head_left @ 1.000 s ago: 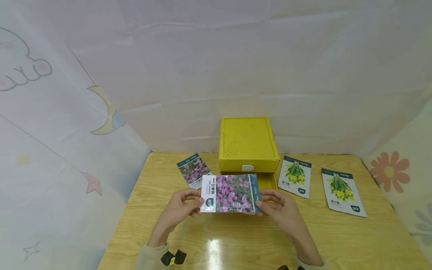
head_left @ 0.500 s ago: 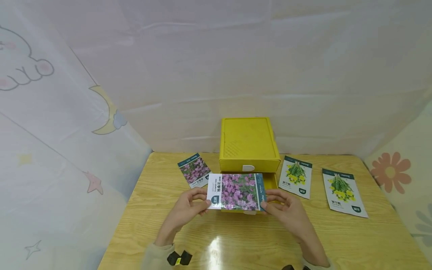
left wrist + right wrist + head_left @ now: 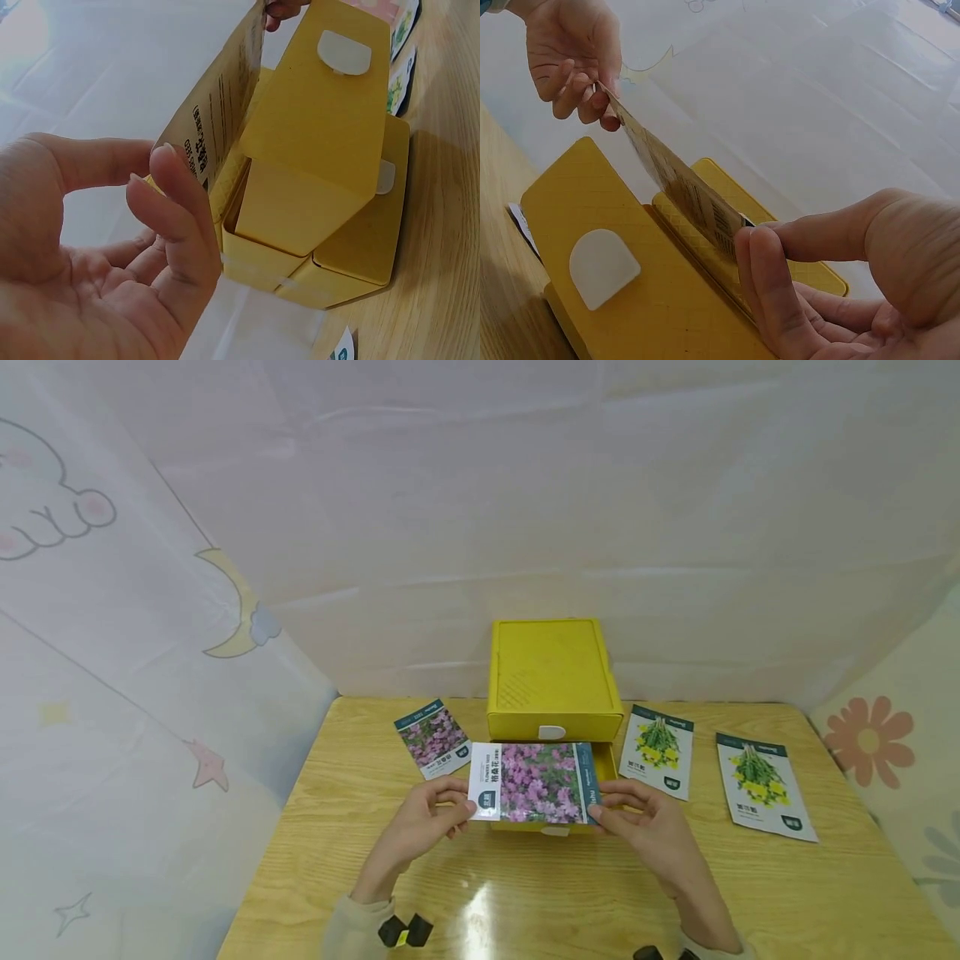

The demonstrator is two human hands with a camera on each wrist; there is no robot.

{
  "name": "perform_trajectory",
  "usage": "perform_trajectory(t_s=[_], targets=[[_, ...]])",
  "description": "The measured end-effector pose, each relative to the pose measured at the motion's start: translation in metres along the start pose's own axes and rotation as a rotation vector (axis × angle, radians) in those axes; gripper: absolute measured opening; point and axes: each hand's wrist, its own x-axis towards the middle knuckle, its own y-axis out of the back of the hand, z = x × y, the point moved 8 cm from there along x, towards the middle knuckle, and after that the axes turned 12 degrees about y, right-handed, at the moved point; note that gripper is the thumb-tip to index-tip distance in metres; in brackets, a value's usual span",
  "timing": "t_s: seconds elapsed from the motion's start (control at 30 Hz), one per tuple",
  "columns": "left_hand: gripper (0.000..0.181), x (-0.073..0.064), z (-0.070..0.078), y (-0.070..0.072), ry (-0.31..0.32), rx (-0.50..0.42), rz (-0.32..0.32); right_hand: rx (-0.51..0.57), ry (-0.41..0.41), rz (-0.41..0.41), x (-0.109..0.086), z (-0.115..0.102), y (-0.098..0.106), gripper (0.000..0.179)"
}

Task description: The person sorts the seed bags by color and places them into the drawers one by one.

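Observation:
A seed packet printed with pink flowers is stretched level between my two hands. My left hand pinches its white end between thumb and fingers. At the dark green end, my right hand pinches it the same way. Behind it stands a yellow drawer box, whose lower drawer is pulled out. The packet hangs over that drawer and hides most of its inside. In the left wrist view, the packet's printed back shows above the yellow drawer front with its white tab.
Another pink-flowered seed packet lies on the wooden table, left of the box. Two packets with yellow flowers lie to the right, one near the box and one farther out. A pale cloth wall rises behind the table.
Both hands have carried the pink-flowered packet to the right and slightly away from me, so that it covers more of the open drawer. The box and the other packets stay put.

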Motion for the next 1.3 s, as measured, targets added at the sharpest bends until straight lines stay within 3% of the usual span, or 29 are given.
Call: perform_trajectory(t_s=[0.3,0.67,1.3], targets=[[0.033,0.004,0.002,-0.006,-0.011,0.044,-0.014,-0.014,-0.011,0.017,0.001,-0.001,0.008,0.045],[0.039,0.005,0.003,-0.012,-0.017,0.02,-0.06,-0.019,-0.016,0.017,0.0,0.002,0.016,0.045],[0.043,0.018,-0.002,-0.016,0.01,0.042,-0.029,0.032,-0.056,-0.003,0.0,0.008,0.023,0.051]])
